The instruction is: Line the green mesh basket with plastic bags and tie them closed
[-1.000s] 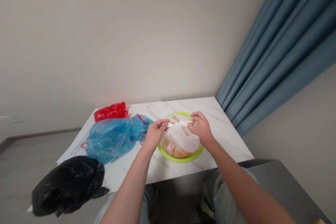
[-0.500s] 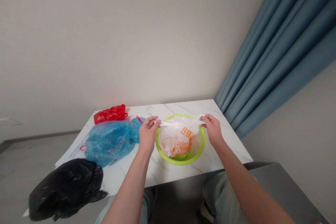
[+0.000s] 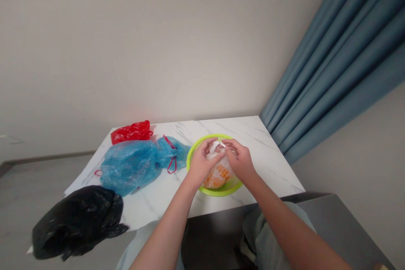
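Observation:
A white plastic bag (image 3: 217, 168) with orange print sits inside a lime-green basket (image 3: 218, 194) on the marble-patterned table. My left hand (image 3: 204, 159) grips the bag's gathered top from the left, fingers curled round it. From the right, my right hand (image 3: 238, 158) pinches the same gathered top, its thumb close to the left thumb. The white handles meet between the two hands, partly covered by the fingers. Orange shows through the thin plastic, but what the bag contains cannot be made out.
Left of the basket lies a blue plastic bag (image 3: 131, 164) with red drawstrings. A red plastic bag (image 3: 131, 132) is behind it, and a black plastic bag (image 3: 79, 221) rests at the table's front left corner. A blue curtain (image 3: 329, 63) hangs at the right.
My hands have come together over the basket from either side. The bag's handles, stretched apart before, are now gathered in the middle.

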Demonstrator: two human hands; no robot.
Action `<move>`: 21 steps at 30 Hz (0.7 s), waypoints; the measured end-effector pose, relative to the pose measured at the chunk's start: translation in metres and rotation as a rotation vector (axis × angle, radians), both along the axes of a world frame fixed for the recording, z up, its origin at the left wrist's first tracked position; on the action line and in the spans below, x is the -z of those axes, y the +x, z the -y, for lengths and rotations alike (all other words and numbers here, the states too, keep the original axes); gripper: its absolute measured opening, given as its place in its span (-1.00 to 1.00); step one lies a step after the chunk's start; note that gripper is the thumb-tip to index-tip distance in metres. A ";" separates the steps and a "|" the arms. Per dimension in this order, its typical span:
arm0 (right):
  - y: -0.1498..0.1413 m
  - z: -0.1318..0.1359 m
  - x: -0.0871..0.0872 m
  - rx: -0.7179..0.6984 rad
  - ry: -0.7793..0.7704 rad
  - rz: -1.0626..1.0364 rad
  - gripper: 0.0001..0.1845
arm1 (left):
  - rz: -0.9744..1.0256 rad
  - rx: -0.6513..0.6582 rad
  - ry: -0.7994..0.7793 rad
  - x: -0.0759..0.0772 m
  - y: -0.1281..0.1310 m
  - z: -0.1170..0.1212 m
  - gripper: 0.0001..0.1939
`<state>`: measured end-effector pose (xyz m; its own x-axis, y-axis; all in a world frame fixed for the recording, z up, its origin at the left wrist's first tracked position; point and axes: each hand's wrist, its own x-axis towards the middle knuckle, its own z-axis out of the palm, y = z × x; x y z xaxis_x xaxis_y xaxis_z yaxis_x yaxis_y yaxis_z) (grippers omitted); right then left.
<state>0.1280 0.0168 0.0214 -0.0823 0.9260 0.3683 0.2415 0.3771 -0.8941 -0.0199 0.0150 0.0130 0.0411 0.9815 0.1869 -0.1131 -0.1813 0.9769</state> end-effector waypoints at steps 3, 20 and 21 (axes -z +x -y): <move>-0.001 0.003 -0.001 -0.001 0.157 0.139 -0.69 | 0.037 -0.064 -0.019 0.003 0.000 -0.003 -0.54; 0.010 0.005 -0.001 0.207 0.251 -0.010 -0.62 | 0.254 -0.190 -0.063 -0.037 -0.005 0.010 -0.63; 0.015 0.001 0.001 0.288 0.227 -0.069 -0.64 | 0.244 -0.237 -0.011 -0.051 -0.011 0.015 -0.65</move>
<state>0.1427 0.0157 0.0208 0.2021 0.8016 0.5626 0.3089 0.4930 -0.8134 -0.0310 0.0002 0.0645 -0.2326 0.9605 0.1528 -0.2995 -0.2202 0.9283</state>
